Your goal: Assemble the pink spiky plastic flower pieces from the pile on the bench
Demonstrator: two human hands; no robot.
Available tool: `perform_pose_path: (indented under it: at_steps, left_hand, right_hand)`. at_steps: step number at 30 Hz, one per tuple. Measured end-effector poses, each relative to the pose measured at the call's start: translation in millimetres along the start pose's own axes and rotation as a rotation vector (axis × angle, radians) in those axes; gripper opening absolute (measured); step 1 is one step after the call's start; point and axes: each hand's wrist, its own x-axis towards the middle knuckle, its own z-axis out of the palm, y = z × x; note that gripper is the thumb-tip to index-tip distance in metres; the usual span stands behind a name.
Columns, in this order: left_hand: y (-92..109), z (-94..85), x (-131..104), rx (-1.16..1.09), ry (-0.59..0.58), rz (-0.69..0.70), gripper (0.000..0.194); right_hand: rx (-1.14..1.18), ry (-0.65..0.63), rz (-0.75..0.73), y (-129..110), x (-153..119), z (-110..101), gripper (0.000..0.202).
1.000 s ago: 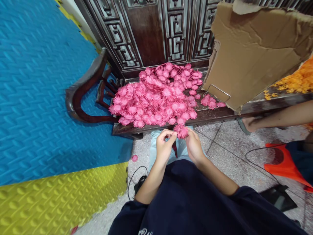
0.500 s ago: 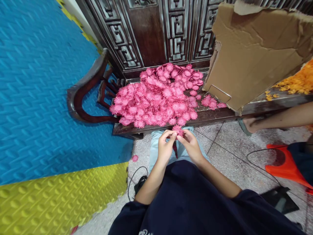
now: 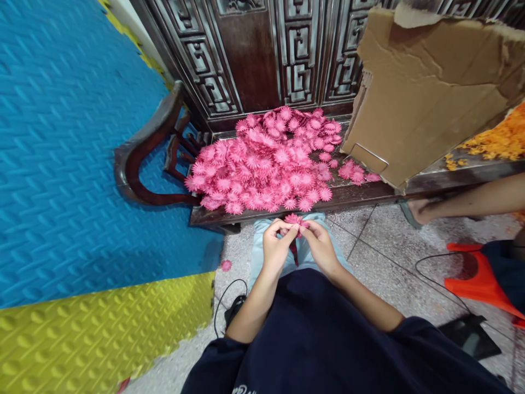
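Note:
Both of my hands meet above my lap, just in front of the bench edge. My left hand [image 3: 277,241] pinches a pink artificial flower [image 3: 293,219] from the left, thumb and forefinger together. My right hand [image 3: 318,241] grips the same flower from the right with its fingertips. The fingers hide part of the flower, and I cannot tell how many layers it has. Beyond my hands, a large heap of pink flowers [image 3: 258,169] covers the near part of the dark wooden bench [image 3: 348,192].
A torn cardboard sheet [image 3: 426,93] leans on the bench, with orange flower pieces [image 3: 498,137] behind it. A co-worker's leg [image 3: 476,198] is at right, near an orange stool [image 3: 479,279]. One flower [image 3: 226,265] lies on the floor. Blue matting [image 3: 74,164] spreads left.
The flower between my fingers has tilted and shifted slightly left and down, nearer to me. Both hands keep their pinch on it. The heap looks the same.

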Motion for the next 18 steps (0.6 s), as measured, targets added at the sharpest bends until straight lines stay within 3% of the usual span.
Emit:
perform_pose_path:
  at_steps: [8, 15, 18]
  left_hand:
    - [-5.0, -4.1, 5.7, -0.119, -0.091, -0.114, 0.028]
    - [-8.7, -5.2, 7.5, 0.010, -0.171, -0.028, 0.026]
    - [-7.3, -5.5, 6.7, 0.169, -0.170, 0.065, 0.022]
  right_hand:
    - [0.023, 0.028, 0.010, 3.6, 2.4, -1.8, 0.010]
    - [0.029, 0.055, 0.007, 5.5, 4.0, -4.3, 0.009]
    - [-0.019, 0.055, -0.010, 4.7, 4.0, -4.8, 0.011]
